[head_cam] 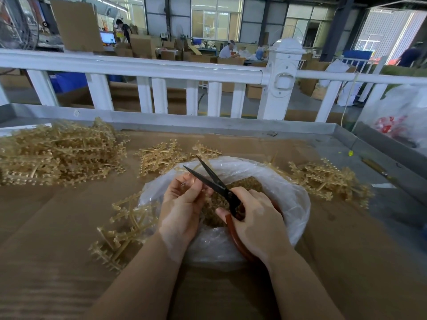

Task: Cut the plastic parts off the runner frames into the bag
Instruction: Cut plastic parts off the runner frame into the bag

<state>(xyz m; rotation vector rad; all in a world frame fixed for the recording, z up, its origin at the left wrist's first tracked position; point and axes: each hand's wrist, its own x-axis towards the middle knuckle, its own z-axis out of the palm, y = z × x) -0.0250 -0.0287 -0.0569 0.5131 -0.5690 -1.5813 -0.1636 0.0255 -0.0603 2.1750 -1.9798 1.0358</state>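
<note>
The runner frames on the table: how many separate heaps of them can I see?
4: a big heap far left, one behind the bag, one right of it, one left of it. Others may be hidden.

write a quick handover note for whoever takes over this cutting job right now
Left hand: pinching a small piece of frame over the bag, at the open scissor blades.
Right hand: gripping the scissors by their red-brown handles, blades open above the bag.
Bag: in front of you on the cardboard-covered table, mouth rolled open, with a layer of cut parts inside.
Done: some parts are already cut into the bag.
Left: a big pile of frames far left, a smaller pile behind the bag, more on the right, and a few by the left wrist. I cannot tell which of these are already stripped.
</note>
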